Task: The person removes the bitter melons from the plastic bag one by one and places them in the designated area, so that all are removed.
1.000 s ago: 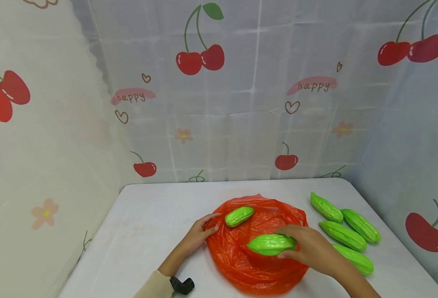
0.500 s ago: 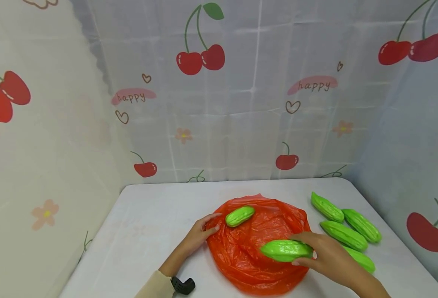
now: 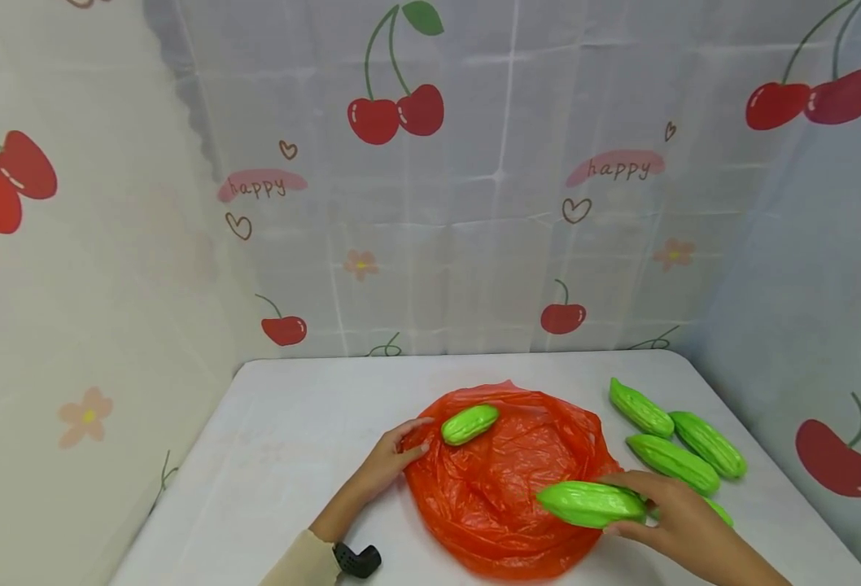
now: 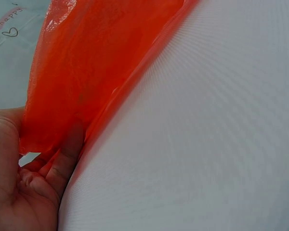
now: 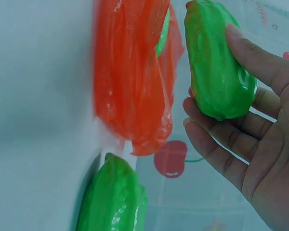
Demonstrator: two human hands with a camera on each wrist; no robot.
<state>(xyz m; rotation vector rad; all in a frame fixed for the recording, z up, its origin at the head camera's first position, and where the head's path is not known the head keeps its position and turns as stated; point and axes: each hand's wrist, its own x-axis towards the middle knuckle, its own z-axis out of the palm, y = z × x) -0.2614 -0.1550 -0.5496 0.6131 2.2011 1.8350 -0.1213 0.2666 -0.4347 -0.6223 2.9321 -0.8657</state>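
A red plastic bag [image 3: 518,472] lies spread open on the table with one green bitter melon [image 3: 470,425] inside it, at the far left. My left hand [image 3: 390,460] holds the bag's left rim; in the left wrist view the thumb and fingers sit on either side of the film. Over the bag's near right rim, my right hand [image 3: 675,513] grips another ridged bitter melon [image 3: 590,505] between thumb and fingers. The right wrist view shows this held bitter melon [image 5: 219,62] lifted beside the bag [image 5: 135,72], apart from it.
Several more bitter melons [image 3: 672,464] lie grouped on the table to the right of the bag; the nearest is partly hidden behind my right hand. The white table [image 3: 306,423] is enclosed by cherry-printed curtains [image 3: 430,220] at the back and sides.
My right hand has moved right and nearer with its bitter melon, from above the bag's middle to its near right rim. My left hand stays on the rim.
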